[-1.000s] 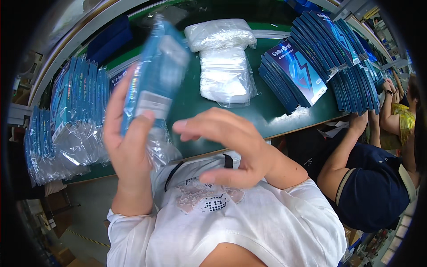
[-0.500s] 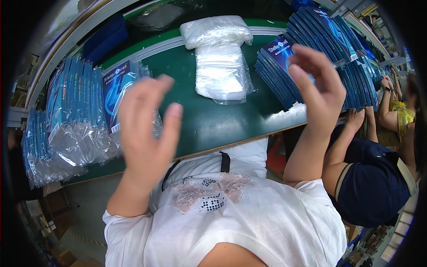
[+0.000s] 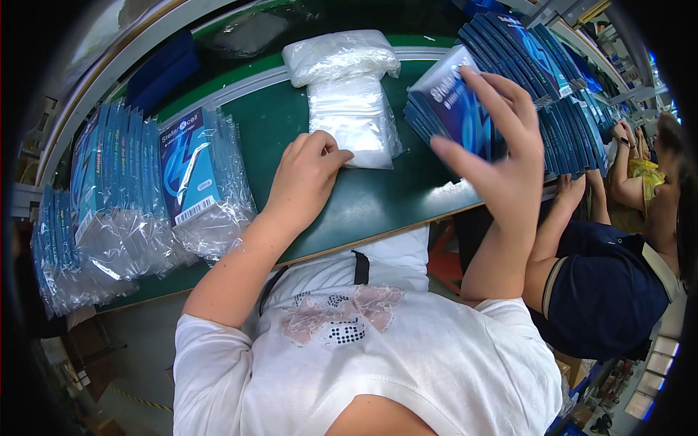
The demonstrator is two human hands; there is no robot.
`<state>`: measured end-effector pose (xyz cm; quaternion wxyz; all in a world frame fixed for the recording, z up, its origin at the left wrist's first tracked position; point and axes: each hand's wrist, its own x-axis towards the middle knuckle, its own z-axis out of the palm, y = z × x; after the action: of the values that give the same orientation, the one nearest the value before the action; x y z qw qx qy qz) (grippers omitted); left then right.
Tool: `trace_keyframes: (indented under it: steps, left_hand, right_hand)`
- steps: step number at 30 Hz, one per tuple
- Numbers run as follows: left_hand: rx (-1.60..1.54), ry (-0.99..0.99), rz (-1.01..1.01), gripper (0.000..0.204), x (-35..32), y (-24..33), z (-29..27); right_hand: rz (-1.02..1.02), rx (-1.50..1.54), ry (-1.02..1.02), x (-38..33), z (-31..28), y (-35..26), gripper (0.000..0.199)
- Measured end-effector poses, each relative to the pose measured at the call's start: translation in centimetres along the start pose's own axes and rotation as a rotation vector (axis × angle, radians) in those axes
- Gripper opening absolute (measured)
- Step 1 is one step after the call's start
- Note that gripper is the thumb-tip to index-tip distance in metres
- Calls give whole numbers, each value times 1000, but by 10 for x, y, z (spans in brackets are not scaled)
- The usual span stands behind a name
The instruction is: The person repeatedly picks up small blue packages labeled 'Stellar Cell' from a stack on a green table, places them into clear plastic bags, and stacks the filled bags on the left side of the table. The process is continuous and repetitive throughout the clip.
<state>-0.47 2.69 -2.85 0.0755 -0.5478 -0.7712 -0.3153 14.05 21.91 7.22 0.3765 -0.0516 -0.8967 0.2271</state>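
A stack of clear plastic bags (image 3: 347,120) lies mid-table, and my left hand (image 3: 309,171) is at its near left corner. Thumb and fingertips pinch the edge of a bag there. To the right, my right hand (image 3: 509,134) spans the front blue printed box (image 3: 454,105) of a leaning row. Its fingertips are at the box's top edge and its thumb by the lower left side; the hand is slightly blurred. The box's pale top edge shows, tilted toward me.
Several blue boxes in clear bags (image 3: 190,171) stand in rows at the left. More unbagged blue boxes (image 3: 502,58) are stacked at the far right. A folded plastic bundle (image 3: 342,57) lies behind the bags on the green table (image 3: 334,218). A co-worker in dark clothing (image 3: 603,291) is close on my right.
My left hand has moved right and down from the air above the bagged boxes to the bag stack. My right hand has come onto the front blue box, which has tilted.
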Motion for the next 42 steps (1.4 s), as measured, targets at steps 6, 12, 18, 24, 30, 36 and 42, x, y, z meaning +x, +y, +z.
trace_keyframes:
  steps: [6, 12, 18, 24, 30, 36, 42]
  left_hand:
    - [-115, -18, -63, 16, -5, 7, -16]
    - [-98, -12, -30, 17, -2, 6, -15]
    - [-360, 38, -103, 17, -2, 3, -12]
    - [-677, 2, -665, 8, -5, 0, -11]
    - [-643, -70, -555, 12, -11, 8, -23]
    - [-278, -244, -359, 23, -4, 17, -44]
    - [-417, -242, -211, 25, -15, 28, -37]
  right_hand:
    - [821, 1293, -345, -50, 28, -8, 62]
    - [1111, 1612, -392, -82, 62, -5, 52]
    - [1012, 1731, -471, -72, 85, -6, 60]
    - [1060, 1610, -468, -73, 75, 7, 53]
    - [1016, 1325, -370, -83, 76, 5, 55]
    - [960, 1274, -307, -89, 84, -2, 45]
    - [1012, 1129, -98, -91, 84, -9, 22]
